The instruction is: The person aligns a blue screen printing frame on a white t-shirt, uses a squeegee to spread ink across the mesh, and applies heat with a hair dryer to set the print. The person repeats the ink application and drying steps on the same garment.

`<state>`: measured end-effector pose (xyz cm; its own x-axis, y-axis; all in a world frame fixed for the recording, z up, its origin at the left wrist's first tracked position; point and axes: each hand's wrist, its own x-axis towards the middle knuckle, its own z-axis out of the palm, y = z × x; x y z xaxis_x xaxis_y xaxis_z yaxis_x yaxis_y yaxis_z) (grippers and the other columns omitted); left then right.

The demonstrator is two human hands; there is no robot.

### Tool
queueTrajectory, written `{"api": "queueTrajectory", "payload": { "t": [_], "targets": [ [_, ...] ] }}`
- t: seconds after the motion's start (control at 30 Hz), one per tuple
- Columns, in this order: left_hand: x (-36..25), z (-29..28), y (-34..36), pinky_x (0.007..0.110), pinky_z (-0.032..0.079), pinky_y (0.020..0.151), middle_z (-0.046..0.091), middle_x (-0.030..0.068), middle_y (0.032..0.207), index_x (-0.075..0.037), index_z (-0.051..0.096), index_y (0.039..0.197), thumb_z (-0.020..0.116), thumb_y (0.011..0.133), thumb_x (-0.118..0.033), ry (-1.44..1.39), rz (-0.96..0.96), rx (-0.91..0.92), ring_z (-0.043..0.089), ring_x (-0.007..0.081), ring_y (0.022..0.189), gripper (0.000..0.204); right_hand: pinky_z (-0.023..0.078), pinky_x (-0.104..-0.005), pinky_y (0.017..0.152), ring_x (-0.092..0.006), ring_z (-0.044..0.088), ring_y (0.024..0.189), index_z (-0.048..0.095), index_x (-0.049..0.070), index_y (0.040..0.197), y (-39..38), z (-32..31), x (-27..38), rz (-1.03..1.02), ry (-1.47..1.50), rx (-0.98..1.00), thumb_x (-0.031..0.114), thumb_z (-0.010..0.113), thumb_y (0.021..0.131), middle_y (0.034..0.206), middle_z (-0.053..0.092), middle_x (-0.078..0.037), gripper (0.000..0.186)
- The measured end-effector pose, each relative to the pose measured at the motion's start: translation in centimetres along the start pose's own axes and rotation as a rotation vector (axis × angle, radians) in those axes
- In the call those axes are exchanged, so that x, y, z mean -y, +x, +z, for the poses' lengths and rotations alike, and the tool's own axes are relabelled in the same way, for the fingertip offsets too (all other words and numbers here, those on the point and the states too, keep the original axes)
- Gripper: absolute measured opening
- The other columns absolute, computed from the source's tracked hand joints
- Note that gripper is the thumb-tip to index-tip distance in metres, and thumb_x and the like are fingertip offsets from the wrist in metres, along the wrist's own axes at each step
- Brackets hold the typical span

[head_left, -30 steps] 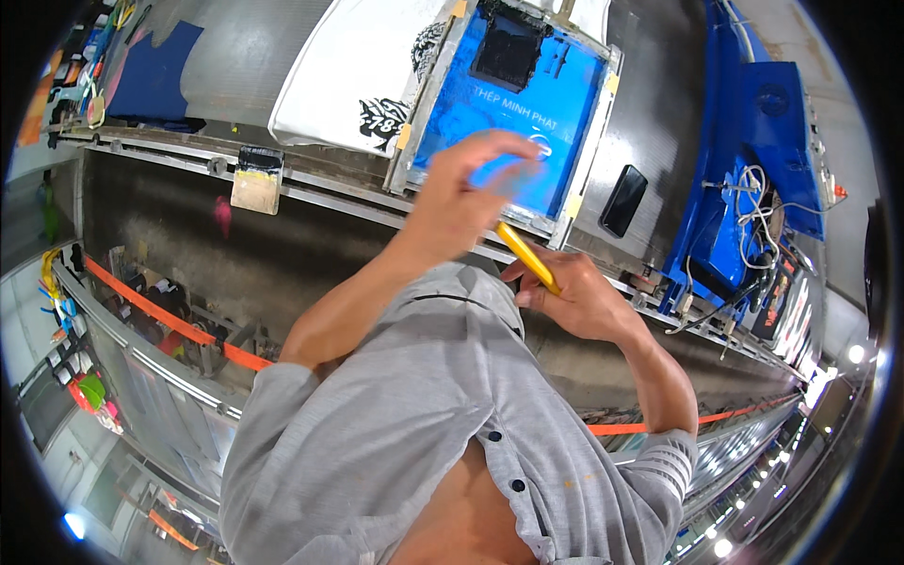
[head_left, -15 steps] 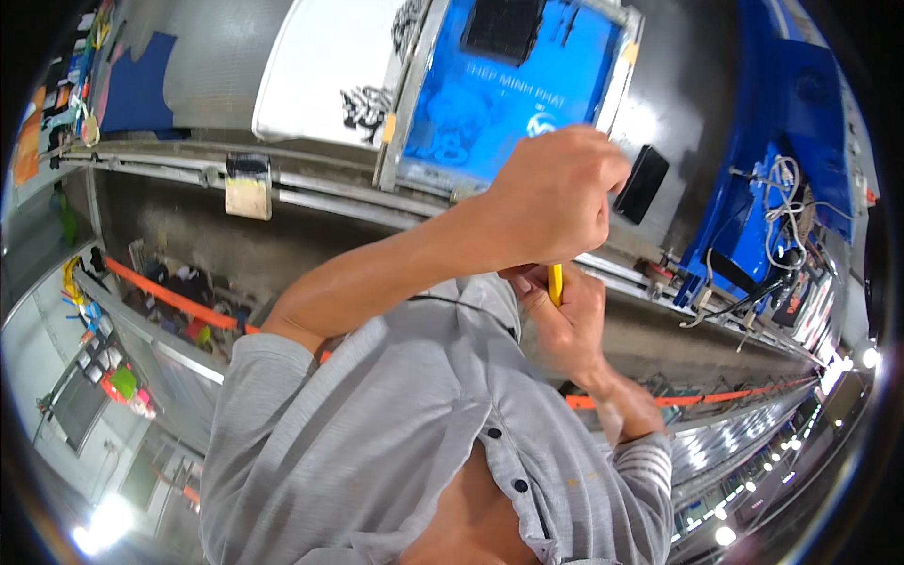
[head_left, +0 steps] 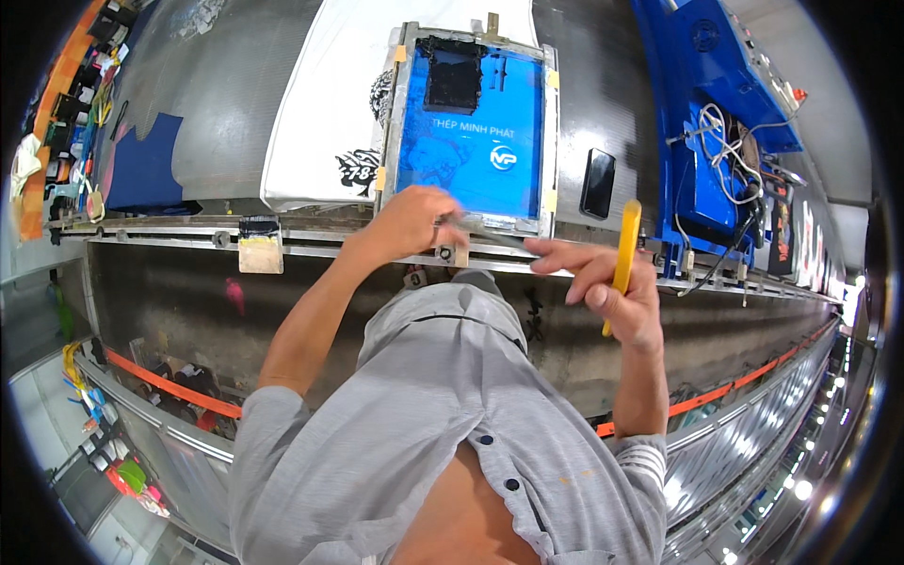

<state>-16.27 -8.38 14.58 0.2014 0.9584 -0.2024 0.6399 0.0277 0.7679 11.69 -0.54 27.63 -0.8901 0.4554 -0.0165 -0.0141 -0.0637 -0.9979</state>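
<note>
My left hand is at the near edge of a metal-framed screen, with fingers curled and blurred; what they hold, if anything, I cannot make out. My right hand grips a long yellow tool upright, its index finger reaching left toward the rail below the frame. The screen has a blue face with pale lettering, a round emblem and a black inked patch. It lies partly over a white fabric piece with black prints.
Around them are a metal table, dark blue cloth, a black phone and a blue machine with cables. A stained block hangs on the front rail. An orange rail runs lower in the view.
My left hand has dropped back leftward from over the screen's right part to its near edge. My right hand has moved right and up, the yellow tool now showing in full. The view has shifted.
</note>
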Motion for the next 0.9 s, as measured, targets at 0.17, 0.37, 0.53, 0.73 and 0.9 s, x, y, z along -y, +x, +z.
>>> {"api": "queueTrajectory", "payload": {
  "t": [0.17,0.37,0.53,0.73,0.9],
  "targets": [
    [2.3,1.1,-0.4,0.036,0.034,0.067,0.05,0.0023,0.064,-0.011,0.053,0.063,0.076,0.081,-0.03,0.452,0.324,-0.649,0.05,0.0219,0.068,0.035,0.027,-0.0557,0.117,-0.042,0.016,0.151,0.026,0.003,0.157,-3.4,-0.3,-6.2,0.361,0.59,0.13,0.098,0.022,0.073,0.165,0.016,-0.02,0.126],
    [2.4,-1.3,3.7,0.041,0.041,0.084,0.057,0.0077,0.101,-0.007,0.064,0.103,0.082,0.077,-0.027,0.554,0.209,-0.723,0.053,0.026,0.101,0.037,0.049,-0.0441,0.065,-0.0317,0.066,0.066,0.068,0.0,0.088,2.5,1.5,-9.7,0.586,-0.581,-0.062,0.023,0.064,0.092,0.068,0.066,-0.017,0.024],
    [13.2,-0.2,7.9,0.048,0.038,0.104,0.05,0.0206,0.128,0.002,0.054,0.133,0.086,0.074,-0.035,0.148,-0.277,-0.985,0.046,0.0366,0.123,0.076,0.05,-0.0464,0.075,-0.0366,0.066,0.086,0.064,0.001,0.083,7.6,-6.5,-18.8,0.586,-0.938,-0.545,0.027,0.08,0.082,0.094,0.069,-0.019,0.03],
    [18.7,3.4,8.5,0.047,0.038,0.101,0.05,0.0153,0.126,0.005,0.057,0.131,0.085,0.073,-0.043,0.23,-0.447,-0.831,0.047,0.034,0.119,0.08,0.047,-0.0451,0.096,-0.039,0.055,0.116,0.061,0.0,0.077,11.9,-12.9,-25.6,0.308,-1.173,-0.839,0.018,0.086,0.073,0.126,0.057,-0.025,0.031],
    [18.9,3.5,8.4,0.045,0.038,0.096,0.053,0.0143,0.118,0.009,0.06,0.126,0.081,0.077,-0.026,0.24,-0.363,-0.834,0.047,0.0324,0.112,0.064,0.052,-0.044,0.086,-0.0356,0.059,0.109,0.064,0.0,0.081,12.2,-13.3,-28.2,0.393,-1.131,-0.934,0.011,0.076,0.081,0.114,0.059,-0.02,0.017]
  ]
}}
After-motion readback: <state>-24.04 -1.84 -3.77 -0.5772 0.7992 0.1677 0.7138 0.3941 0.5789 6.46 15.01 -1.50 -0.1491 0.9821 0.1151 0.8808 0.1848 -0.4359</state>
